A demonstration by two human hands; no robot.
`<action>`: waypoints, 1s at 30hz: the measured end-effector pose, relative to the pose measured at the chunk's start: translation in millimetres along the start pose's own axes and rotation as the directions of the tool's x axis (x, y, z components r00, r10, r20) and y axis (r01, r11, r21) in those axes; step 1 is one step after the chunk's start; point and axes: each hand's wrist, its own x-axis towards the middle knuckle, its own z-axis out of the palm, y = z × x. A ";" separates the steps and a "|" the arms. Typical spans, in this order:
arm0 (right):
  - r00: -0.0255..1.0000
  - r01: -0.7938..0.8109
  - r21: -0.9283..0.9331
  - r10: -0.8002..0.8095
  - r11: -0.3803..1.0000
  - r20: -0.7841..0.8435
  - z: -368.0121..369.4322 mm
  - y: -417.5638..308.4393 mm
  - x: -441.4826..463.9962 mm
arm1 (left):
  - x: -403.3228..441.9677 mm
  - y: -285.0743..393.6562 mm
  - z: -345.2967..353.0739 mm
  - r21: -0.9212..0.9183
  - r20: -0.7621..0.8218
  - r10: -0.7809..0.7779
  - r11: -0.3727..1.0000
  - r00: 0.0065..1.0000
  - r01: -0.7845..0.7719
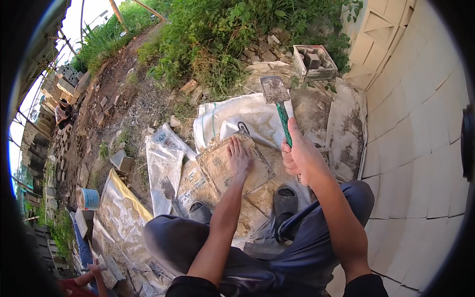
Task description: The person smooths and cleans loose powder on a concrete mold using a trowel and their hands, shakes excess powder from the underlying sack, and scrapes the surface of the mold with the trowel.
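My right hand (303,153), right of centre in the frame, is closed round the textured green grip of a tool with a roughly square, dirt-smeared grey head (275,90); thumb laid up along the grip, head held above the ground toward upper centre. My left hand (240,161), mid-frame, lies palm down on a square, flat, dust-caked brown slab (218,164), fingers extended and only slightly apart, gripping nothing. The slab sits at the centre of the frame, in front of my dark rubber sandals (285,200), turned at an angle, its surface gritty and sandy. Just beyond its far edge, a dark curved metal hook (242,127) on a dusty white woven sack (230,110). Left of my feet, a trowel with a grey, mortar-stained blade (167,188). Further out at left, a round blue-and-white plastic bucket (89,199). Upper right, a pale rectangular crate (316,74) with grey blocks inside, stones heaped near it; leafy green bushes (208,37) across upper centre; a pale panelled wall (420,123) along the right. Lower left corner, another person's hand (93,269), partly cut off by the dark rim of the view; what it holds I cannot tell.
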 end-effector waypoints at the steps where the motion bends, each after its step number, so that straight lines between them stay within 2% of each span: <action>1: 1.000 0.007 0.013 -0.007 1.000 0.011 -0.6 -0.9 0.8 | -0.9 3.3 -2.1 -0.005 0.002 -0.003 1.000 1.000 0.003; 3: 0.999 0.015 0.026 -0.015 1.000 0.032 0.1 -3.7 4.2 | -0.8 2.2 -5.4 -0.028 0.164 0.124 0.992 0.979 -0.121; 4: 1.000 0.019 0.021 -0.020 1.000 0.020 0.0 -5.3 6.2 | -0.7 0.4 -5.2 -0.024 0.160 0.121 0.993 0.980 -0.119; 6: 1.000 0.008 0.015 -0.008 1.000 0.000 -1.0 -8.4 11.5 | -6.0 0.2 -3.9 -0.008 0.128 0.280 0.960 0.951 -0.281; 7: 1.000 0.009 0.009 -0.009 1.000 0.010 -0.6 -8.1 14.4 | -12.2 3.3 -12.1 -0.002 0.122 0.271 0.962 0.955 -0.273; 9: 1.000 0.011 0.023 -0.012 1.000 0.013 -0.6 -7.6 18.3 | -28.0 15.1 -26.6 -0.109 0.175 0.424 0.905 0.889 -0.410; 10: 1.000 0.013 0.021 -0.014 1.000 0.014 0.7 -5.4 19.4 | -40.6 17.8 -26.5 -0.108 0.172 0.423 0.906 0.890 -0.410; 12: 0.999 0.018 -0.005 -0.019 1.000 -0.031 5.8 -4.1 21.7 | -54.6 24.7 -28.7 -0.297 0.257 0.547 0.829 0.797 -0.473; 15: 0.998 0.020 -0.034 -0.022 0.999 -0.054 6.7 1.9 20.0 | -47.5 17.3 -31.5 -0.305 0.278 0.567 0.818 0.776 -0.488; 16: 0.996 0.045 -0.042 -0.048 0.998 -0.075 6.0 4.3 19.9 | -34.5 14.5 -27.2 -0.132 0.298 0.485 0.874 0.822 -0.468; 18: 0.992 0.078 -0.105 -0.087 0.991 -0.087 -2.7 6.8 19.8 | -6.1 1.5 -27.4 -0.049 0.331 0.305 0.951 0.893 -0.307; 19: 0.987 0.116 -0.170 -0.132 0.979 -0.087 -6.7 7.9 19.8 | -0.2 -6.0 -21.8 -0.054 0.336 0.302 0.952 0.892 -0.302; 20: 0.988 0.112 -0.173 -0.129 0.979 -0.090 -10.6 12.7 23.8 | 6.7 -12.6 -16.4 0.024 0.248 0.136 0.989 0.959 -0.146; 21: 0.931 0.303 -0.361 -0.356 0.882 -0.087 -14.9 21.1 32.2 | 10.7 -17.4 -12.7 0.088 0.144 -0.031 0.996 0.989 0.018; 22: 0.829 0.456 -0.532 -0.558 0.713 -0.038 -17.4 28.1 40.5 | 5.6 -19.1 -17.4 0.087 0.146 -0.032 0.996 0.989 0.020; 23: 0.832 0.451 -0.536 -0.553 0.714 -0.037 -14.2 33.0 47.3 | -7.4 -21.2 -23.9 0.072 0.187 0.117 0.989 0.975 -0.132; 24: 0.674 0.569 -0.593 -0.736 0.570 -0.061 -7.3 37.8 53.7 | -19.0 -21.5 -31.2 0.050 0.225 0.259 0.960 0.939 -0.276; 25: 0.476 0.648 -0.651 -0.877 0.396 -0.059 -2.5 41.7 59.7 | -27.1 -20.5 -38.1 0.047 0.226 0.245 0.964 0.943 -0.262; 26: 0.552 0.598 -0.665 -0.832 0.448 -0.063 -0.8 42.8 66.4 | -31.5 -20.0 -44.8 -0.106 0.337 0.465 0.883 0.819 -0.458; 27: 0.553 0.603 -0.667 -0.832 0.438 -0.046 -4.1 52.7 87.0 | -32.2 -22.2 -46.2 -0.276 0.397 0.663 0.745 0.634 -0.607; 28: 0.719 0.471 -0.659 -0.688 0.587 -0.099 -12.7 71.1 116.2 | -22.5 -28.7 -43.4 -0.371 0.422 0.664 0.748 0.617 -0.551; 29: 0.846 0.309 -0.643 -0.512 0.700 -0.151 -18.2 85.0 138.6 | -13.2 -31.9 -42.6 -0.374 0.415 0.658 0.753 0.629 -0.541; 30: 0.891 0.263 -0.605 -0.430 0.752 -0.148 -17.7 95.5 149.0 | -4.7 -34.7 -40.6 -0.176 0.387 0.391 0.920 0.835 -0.350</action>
